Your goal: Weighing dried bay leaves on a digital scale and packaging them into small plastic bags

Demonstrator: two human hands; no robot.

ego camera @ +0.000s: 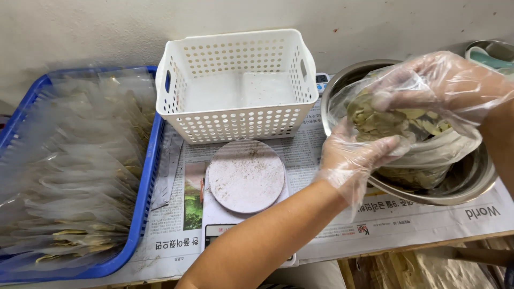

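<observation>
Both my hands wear thin clear plastic gloves. My left hand [353,155] grips the side of a clear plastic bag [428,152] of dried green-brown leaves [380,123]. My right hand [444,80] is closed on the bag's top from above. The bag hangs over a round metal bowl [471,182] at the right, which holds more of the leaves. A small kitchen scale with a round pale platform [246,175] sits on newspaper in the middle, bare on top.
A white perforated plastic basket [238,120] stands behind the scale, against the wall. A blue tray [147,176] at the left holds several clear packets of leaves. Newspaper [332,235] covers the table. A second metal bowl [495,51] shows at the far right.
</observation>
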